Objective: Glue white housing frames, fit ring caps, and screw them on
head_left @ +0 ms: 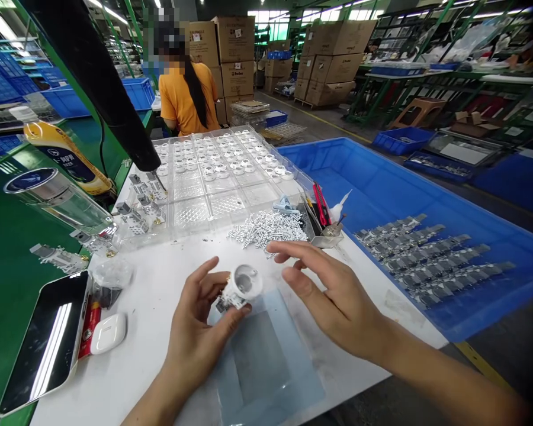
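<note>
Grip of the left hand [204, 313] pinches a white, round-mouthed plastic-looking housing [245, 285] above a pale-blue rectangular sheet [302, 378]; the right hand [337, 296] is spread, apart from it. Slackened thumb pressure could drop the housing.

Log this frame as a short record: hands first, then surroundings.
Left hand: holds white part with a round open cup, over pale blue rectangular sheet
Right hand: open beside that part, no object visible in its grip
Centre: pile of small white pieces
Farther back: transparent plastic compartment tray bearing round white parts
Right side: blue plastic bin with rows of grey-and-white assemblies
Left side: black-screened phone, white rounded case
Background: person in orange shirt
</note>
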